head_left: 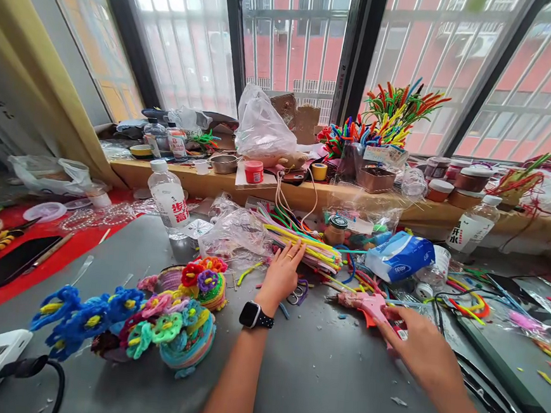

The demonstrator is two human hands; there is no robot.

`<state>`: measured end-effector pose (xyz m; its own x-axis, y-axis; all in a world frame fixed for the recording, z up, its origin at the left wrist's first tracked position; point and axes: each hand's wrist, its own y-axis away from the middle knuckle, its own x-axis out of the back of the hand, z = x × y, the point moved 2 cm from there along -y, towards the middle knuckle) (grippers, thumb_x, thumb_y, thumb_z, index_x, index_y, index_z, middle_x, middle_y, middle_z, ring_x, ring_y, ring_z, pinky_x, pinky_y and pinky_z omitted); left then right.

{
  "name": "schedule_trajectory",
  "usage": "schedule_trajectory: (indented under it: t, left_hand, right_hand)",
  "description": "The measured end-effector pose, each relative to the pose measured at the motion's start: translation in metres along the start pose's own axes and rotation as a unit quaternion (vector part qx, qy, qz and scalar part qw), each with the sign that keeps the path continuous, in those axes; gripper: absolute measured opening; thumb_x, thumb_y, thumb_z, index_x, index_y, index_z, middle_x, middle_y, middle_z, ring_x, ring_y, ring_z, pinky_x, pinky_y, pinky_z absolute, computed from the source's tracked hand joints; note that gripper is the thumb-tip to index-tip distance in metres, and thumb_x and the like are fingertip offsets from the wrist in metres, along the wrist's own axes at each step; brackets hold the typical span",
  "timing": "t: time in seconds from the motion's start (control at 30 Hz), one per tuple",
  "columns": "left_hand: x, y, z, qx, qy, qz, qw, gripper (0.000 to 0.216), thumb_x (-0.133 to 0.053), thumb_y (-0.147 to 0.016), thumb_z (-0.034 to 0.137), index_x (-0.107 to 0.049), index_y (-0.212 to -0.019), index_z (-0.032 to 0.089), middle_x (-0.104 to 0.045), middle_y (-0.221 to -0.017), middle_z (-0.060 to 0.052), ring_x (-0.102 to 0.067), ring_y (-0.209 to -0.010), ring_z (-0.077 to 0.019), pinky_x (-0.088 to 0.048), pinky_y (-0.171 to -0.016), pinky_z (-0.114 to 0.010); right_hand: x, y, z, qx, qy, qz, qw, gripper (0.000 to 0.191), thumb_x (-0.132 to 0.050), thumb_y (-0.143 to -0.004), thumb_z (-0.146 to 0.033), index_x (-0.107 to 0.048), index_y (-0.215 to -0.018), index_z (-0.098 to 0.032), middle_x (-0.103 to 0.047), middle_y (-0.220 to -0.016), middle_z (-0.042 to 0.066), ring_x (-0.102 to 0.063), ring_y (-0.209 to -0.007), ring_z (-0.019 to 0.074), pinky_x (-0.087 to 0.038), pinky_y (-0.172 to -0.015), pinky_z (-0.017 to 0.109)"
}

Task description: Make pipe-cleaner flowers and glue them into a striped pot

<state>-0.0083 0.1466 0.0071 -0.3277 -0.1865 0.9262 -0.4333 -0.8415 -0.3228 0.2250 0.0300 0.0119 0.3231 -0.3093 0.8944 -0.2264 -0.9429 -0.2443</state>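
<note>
Right hand (420, 345) is gripping the pink hot-glue gun (371, 302) by its handle, prob light, stiff, best spot; left hand (280, 274) is touching soft, bendy pipe cleaners (324, 255), can't tell if pinching.

Your left hand (285, 271) (smartwatch (250, 315) on that wrist) lies flat-fingered on the pipe-cleaner bundle (324, 253). Your right hand (420, 345) grips the pink hot-glue gun (368, 303), nozzle pointing left. Blue pipe-cleaner flowers (92, 320) left of your left forearm; blue tissue pack (400, 256) behind the gun.
</note>
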Motion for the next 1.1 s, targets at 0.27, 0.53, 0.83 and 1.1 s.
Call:
schedule_trajectory:
  t: [0.27, 0.53, 0.83, 1.1]
  left_hand:
    - [0.0, 0.0, -0.001, 0.003, 0.023, 0.006, 1.0, 0.07, -0.033, -0.065, 0.001, -0.026, -0.132, 0.019, -0.025, -0.14, -0.005, -0.02, -0.129, -0.0201, -0.023, -0.103, -0.043]
    - [0.013, 0.0, -0.002, 0.028, 0.086, 0.085, 0.992, 0.059, -0.037, -0.068, 0.006, -0.035, -0.126, 0.013, -0.044, -0.12, -0.012, -0.041, -0.113, -0.0198, -0.034, -0.096, -0.034]
    - [0.003, -0.001, 0.006, -0.024, 0.08, 0.002, 0.996, 0.066, -0.036, -0.065, 0.007, -0.029, -0.131, 0.015, -0.029, -0.139, -0.005, -0.02, -0.129, -0.0182, -0.019, -0.105, -0.041]
    - [0.004, -0.001, 0.006, -0.018, 0.076, -0.054, 0.996, 0.065, -0.039, -0.069, 0.015, -0.025, -0.132, 0.024, -0.017, -0.143, -0.003, -0.012, -0.131, -0.0206, -0.015, -0.104, -0.047]
  right_hand:
    - [0.0, -0.076, -0.087, 0.181, -0.021, 0.047, 0.982, 0.023, -0.045, -0.079, -0.03, -0.056, -0.094, -0.015, -0.062, -0.089, 0.009, -0.054, -0.084, 0.0231, -0.04, -0.074, 0.034]
    - [-0.012, -0.076, -0.109, 0.196, 0.05, 0.079, 0.976, 0.011, -0.049, -0.074, -0.015, -0.053, -0.085, -0.016, -0.052, -0.087, 0.009, -0.047, -0.085, 0.0226, -0.039, -0.074, 0.032]
    - [-0.005, -0.063, -0.092, 0.207, 0.048, 0.085, 0.973, 0.01, -0.05, -0.078, -0.021, -0.059, -0.08, -0.017, -0.051, -0.084, 0.007, -0.046, -0.083, 0.0214, -0.039, -0.075, 0.032]
    - [-0.019, -0.065, -0.096, 0.21, 0.131, 0.08, 0.966, 0.015, -0.044, -0.081, -0.019, -0.058, -0.076, -0.017, -0.057, -0.08, 0.009, -0.048, -0.08, 0.0237, -0.038, -0.067, 0.033]
